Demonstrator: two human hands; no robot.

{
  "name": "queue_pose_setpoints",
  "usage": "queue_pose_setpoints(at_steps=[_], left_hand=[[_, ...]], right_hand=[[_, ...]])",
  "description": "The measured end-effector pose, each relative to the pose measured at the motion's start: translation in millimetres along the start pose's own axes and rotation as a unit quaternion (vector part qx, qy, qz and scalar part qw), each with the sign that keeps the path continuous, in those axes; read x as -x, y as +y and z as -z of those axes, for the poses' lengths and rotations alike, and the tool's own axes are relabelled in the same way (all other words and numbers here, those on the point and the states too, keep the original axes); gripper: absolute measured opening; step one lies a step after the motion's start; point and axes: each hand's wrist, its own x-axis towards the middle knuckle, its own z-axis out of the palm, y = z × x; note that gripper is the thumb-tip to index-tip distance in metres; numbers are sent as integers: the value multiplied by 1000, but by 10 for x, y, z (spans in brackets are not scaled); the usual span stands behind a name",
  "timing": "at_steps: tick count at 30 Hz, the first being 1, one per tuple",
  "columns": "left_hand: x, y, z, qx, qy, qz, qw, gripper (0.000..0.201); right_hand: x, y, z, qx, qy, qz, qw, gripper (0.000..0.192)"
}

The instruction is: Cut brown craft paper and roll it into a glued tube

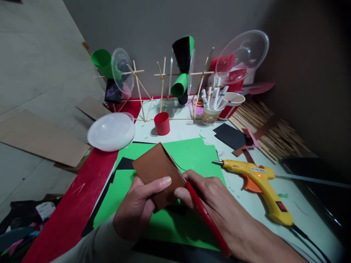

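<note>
My left hand (139, 204) is closed on a brown piece of card (156, 164), thumb pressed flat on its face. The card is tilted above green paper sheets (189, 153). My right hand (216, 201) grips a long red utility knife (204, 212), its metal tip against the card's right edge. A thin curved sliver stands away from that edge beside the tip. Part of the knife is hidden by my fingers. Beyond the card, a red paper ring (162, 124) stands on the white tabletop.
A yellow glue gun (255, 175) lies at right, its cord trailing. Wooden sticks (263, 128) are piled behind it. Stick frames with green and black paper cones (179, 86) stand at the back, near a cup of markers (211, 115). White plastic lids (111, 131) are at left.
</note>
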Motion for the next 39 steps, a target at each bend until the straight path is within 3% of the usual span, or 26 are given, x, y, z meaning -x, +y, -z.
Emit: queue_pose_setpoints(at_steps=[4,6,9,11,14,16,26,30,34,39], left_hand=[[0,3,-24,3,14,1,1000,22],[6,15,-46,-3,17,-2,1000,24],[24,35,-82,-27,13,-17,999,6],[38,38,-95,-40,3,-12,999,12],[52,29,-85,-43,-7,5,999,3],[59,22,-67,-52,-13,6,999,11],[57,-28,-62,-30,-28,-19,999,20],[58,-31,-60,-28,-14,18,999,7],[74,-20,-76,-44,1,11,999,20],[76,29,-77,-76,-1,40,996,20]], right_hand=[[11,25,-2,-9,-5,2,1000,15],[-13,-20,17,-46,-8,-39,998,21],[-56,-94,54,-77,-19,-56,995,32],[-70,-117,76,-74,-21,-56,995,37],[-67,-122,104,-84,-25,-86,992,44],[-60,-125,120,-93,-32,-95,991,45],[-51,-134,125,-86,-15,-76,993,42],[-47,-112,92,-89,-9,-80,993,43],[-39,-76,61,-91,-30,-77,992,37],[-5,68,8,-7,-24,-5,1000,23]])
